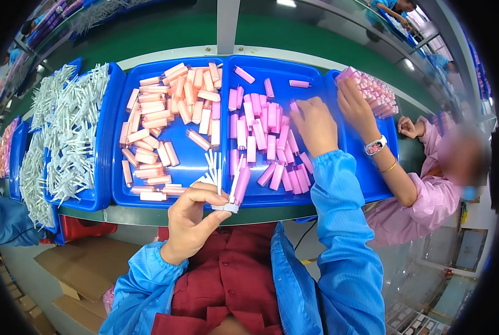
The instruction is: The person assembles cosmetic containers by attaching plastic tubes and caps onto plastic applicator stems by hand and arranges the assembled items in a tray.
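Observation:
My left hand [191, 220] is closed on a white plastic piece with thin stems [225, 207], held over the front edge of the trays. One pink tube [241, 185] stands upright on that piece, beside its bare white stems. My right hand [316, 128] reaches into the blue tray of pink tubes [283, 68]. Its thumb and fingertips are at a single pink tube [293, 105], partly covered by the fingers. Loose pink tubes [259, 131] lie heaped to the left of this hand.
A blue tray [191, 159] of orange tubes [155, 114] adjoins on the left. Beyond it, stacked trays hold white stemmed pieces [79, 123]. At right, a co-worker's hand [355, 106] touches a block of pink pieces [375, 92]. A metal post [227, 28] rises behind the trays.

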The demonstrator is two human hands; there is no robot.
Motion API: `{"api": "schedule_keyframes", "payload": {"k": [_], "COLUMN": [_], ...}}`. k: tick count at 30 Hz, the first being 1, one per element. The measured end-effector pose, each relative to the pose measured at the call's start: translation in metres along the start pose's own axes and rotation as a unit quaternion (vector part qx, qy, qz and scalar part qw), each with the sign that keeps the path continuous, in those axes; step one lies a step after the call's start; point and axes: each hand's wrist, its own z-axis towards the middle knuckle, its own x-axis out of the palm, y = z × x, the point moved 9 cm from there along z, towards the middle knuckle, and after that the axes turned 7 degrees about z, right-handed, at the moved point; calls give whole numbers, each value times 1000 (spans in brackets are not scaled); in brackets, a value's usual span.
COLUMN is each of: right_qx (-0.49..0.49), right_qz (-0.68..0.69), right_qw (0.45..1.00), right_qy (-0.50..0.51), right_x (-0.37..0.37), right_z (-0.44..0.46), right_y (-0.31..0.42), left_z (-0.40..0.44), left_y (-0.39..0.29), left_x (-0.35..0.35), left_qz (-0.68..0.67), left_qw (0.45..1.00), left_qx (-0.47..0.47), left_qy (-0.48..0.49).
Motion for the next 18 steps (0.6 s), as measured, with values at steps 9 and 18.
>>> {"api": "schedule_keyframes", "payload": {"k": [9,18], "right_qx": [149,274], "right_qz": [345,726], "right_qw": [926,619], "right_qy": [27,120], "right_x": [-6,3], "right_z": [-1,-57], "right_y": [-6,84], "left_z": [-4,-4], "left_y": [-8,-16], "left_x": [-3,8], "left_qz": [46,62], "left_qw": [998,997], "left_qx": [20,44], "left_qy": [23,30]}}
